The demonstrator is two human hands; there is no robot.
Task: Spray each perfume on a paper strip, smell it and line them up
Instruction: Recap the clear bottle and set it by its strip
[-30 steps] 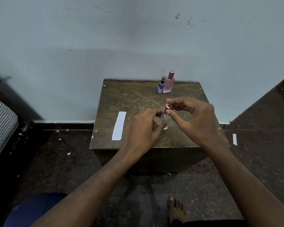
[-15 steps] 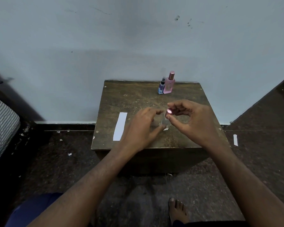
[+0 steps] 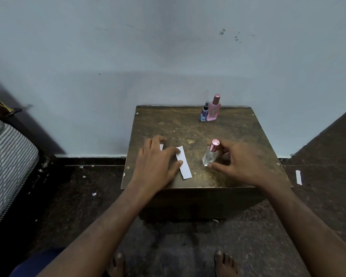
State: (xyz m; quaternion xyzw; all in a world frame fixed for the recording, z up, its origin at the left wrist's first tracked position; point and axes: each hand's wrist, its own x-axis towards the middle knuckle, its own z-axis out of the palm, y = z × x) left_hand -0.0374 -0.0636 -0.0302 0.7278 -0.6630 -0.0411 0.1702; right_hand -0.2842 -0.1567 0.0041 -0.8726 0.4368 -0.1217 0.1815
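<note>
1. Two hands have parted since the earlier frames, when both met at the clear bottle's pink cap over the middle of the table.
2. The left hand (image 3: 158,160) has gone left and now lies over the paper, fingers fairly straight; its thumb and forefinger tips touch the near paper strip (image 3: 184,162). Whether they pinch it I cannot tell.
3. The right hand (image 3: 242,162) curls loosely about the clear bottle (image 3: 210,154), thumb tip at its base; the other fingers sit behind it, and a firm hold is not plain.
4. The clear bottle now stands upright on the wooden table (image 3: 238,136), capped, right of the strip.
5. Three bottles in all: the clear one, plus a pink bottle (image 3: 214,108) and a small blue bottle (image 3: 204,112) touching side by side at the far edge.
6. Paper strips seen: one on the table, a second white piece (image 3: 161,146) peeping from under the left fingers, and one floor strip (image 3: 298,177) to the right.
</note>
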